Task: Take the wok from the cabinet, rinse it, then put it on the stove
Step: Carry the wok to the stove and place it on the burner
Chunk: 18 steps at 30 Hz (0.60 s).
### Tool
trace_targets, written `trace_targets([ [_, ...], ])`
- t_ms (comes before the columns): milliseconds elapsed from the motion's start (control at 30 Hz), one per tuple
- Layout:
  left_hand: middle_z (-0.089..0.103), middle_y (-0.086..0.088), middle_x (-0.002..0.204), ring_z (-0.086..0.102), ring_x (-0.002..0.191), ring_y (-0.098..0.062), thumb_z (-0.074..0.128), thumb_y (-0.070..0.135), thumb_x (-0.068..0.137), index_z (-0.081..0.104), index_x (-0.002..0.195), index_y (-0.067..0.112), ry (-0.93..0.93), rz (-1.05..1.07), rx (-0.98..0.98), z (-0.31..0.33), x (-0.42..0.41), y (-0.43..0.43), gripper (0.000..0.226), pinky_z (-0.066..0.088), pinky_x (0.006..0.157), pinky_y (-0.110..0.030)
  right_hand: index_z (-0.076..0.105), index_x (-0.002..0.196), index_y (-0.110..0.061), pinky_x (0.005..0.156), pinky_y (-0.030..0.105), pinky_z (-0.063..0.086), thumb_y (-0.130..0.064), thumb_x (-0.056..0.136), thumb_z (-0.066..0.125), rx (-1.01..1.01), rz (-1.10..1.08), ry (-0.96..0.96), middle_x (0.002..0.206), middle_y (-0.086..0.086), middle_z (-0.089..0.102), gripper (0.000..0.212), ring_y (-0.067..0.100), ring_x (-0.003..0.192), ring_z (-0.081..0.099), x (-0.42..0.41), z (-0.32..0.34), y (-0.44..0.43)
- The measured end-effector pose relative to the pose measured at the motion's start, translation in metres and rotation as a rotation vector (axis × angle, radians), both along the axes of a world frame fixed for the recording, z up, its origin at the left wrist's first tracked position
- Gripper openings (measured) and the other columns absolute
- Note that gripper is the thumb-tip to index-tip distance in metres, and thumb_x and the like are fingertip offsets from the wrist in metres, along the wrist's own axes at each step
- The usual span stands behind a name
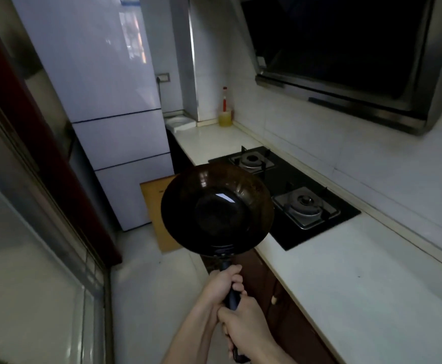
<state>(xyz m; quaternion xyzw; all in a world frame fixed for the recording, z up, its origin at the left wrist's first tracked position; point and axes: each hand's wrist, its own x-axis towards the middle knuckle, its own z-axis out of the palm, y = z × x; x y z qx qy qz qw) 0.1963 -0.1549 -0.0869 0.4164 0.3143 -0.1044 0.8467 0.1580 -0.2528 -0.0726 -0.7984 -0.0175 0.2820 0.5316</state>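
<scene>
Gripping wok (pixel 216 206) handle, left hand (pixel 223 282) ahead of right hand (pixel 244 328), rim seemingly over stove (pixel 280 177) edge

Runs along the tiled wall on the right: a long white table (pixel 346 285). Holds a black glass gas stove (pixel 304 236) sunk flush into its top, with a far burner (pixel 251 160) and a near burner (pixel 304 204), each seated in a steel plate with dark pan supports. Carries at the far end an upright oil bottle (pixel 225 114) with a red cap, close to the wall, and left of it a white tray (pixel 181 123) at the corner. Below, pale floor (pixel 146 298), bearing a tall white fridge (pixel 114 127) and a brown cardboard sheet (pixel 156 206) standing on edge just beside the fridge.
</scene>
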Motion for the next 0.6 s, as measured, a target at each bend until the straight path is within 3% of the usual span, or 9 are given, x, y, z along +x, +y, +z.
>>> trace_targets([
  [267, 0.039, 0.002, 0.054, 0.037, 0.038, -0.010, 0.059, 0.005, 0.095, 0.045, 0.077, 0.013, 0.009, -0.050, 0.048, -0.009, 0.083, 0.022, 0.025, 0.038, 0.043, -0.024, 0.056, 0.075, -0.008, 0.055, 0.026, 0.040, -0.014, 0.073, 0.058, -0.041, -0.013, 0.011, 0.069, 0.012, 0.058, 0.007, 0.021, 0.056, 0.056, 0.084, -0.006, 0.025],
  [433, 0.038, 0.002, 0.055, 0.036, 0.039, -0.010, 0.058, 0.006, 0.097, 0.045, 0.070, 0.016, 0.014, -0.094, 0.121, 0.009, 0.156, 0.042, 0.032, 0.037, 0.047, -0.026, 0.056, 0.071, -0.011, 0.047, 0.022, 0.038, -0.013, 0.069, 0.054, 0.080, -0.087, 0.057, 0.050, 0.002, 0.057, 0.003, 0.012, 0.040, 0.054, 0.153, 0.000, 0.049],
  [600, 0.039, 0.003, 0.052, 0.036, 0.038, -0.009, 0.056, 0.007, 0.099, 0.045, 0.068, 0.017, -0.006, -0.144, 0.077, 0.013, 0.221, 0.030, 0.034, 0.038, 0.043, -0.023, 0.058, 0.091, -0.004, 0.041, 0.022, 0.039, -0.016, 0.067, 0.054, 0.118, -0.181, 0.098, 0.052, 0.005, 0.059, 0.027, 0.017, 0.038, 0.056, 0.210, 0.006, 0.037],
])
